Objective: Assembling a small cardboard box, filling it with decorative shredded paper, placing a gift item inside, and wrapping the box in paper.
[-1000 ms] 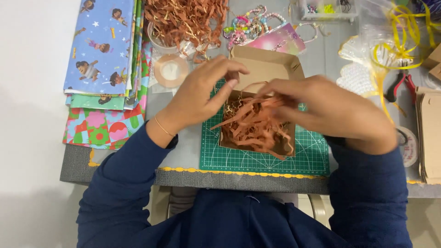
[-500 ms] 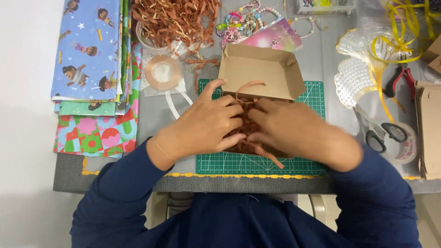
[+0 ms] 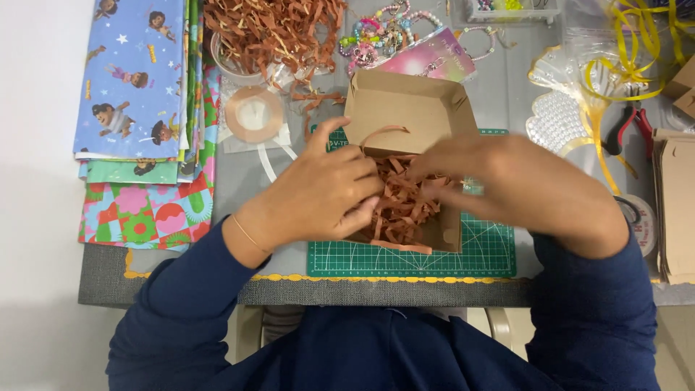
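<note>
Your right hand has lifted off; left-hand fingers curl, gripping the brown shredded paper strips just right of them inside the open brown cardboard box; right-hand grip unclear.

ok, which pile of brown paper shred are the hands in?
The shred in the open box on the green mat, touched by both hands; the bigger heap at the table's far edge lies untouched.

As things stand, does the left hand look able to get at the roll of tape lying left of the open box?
Probably yes. The left hand rests on the brown paper shred in the cardboard box, and the tape roll lies just up and left of it on the grey table, with only a loose white strip between.
</note>
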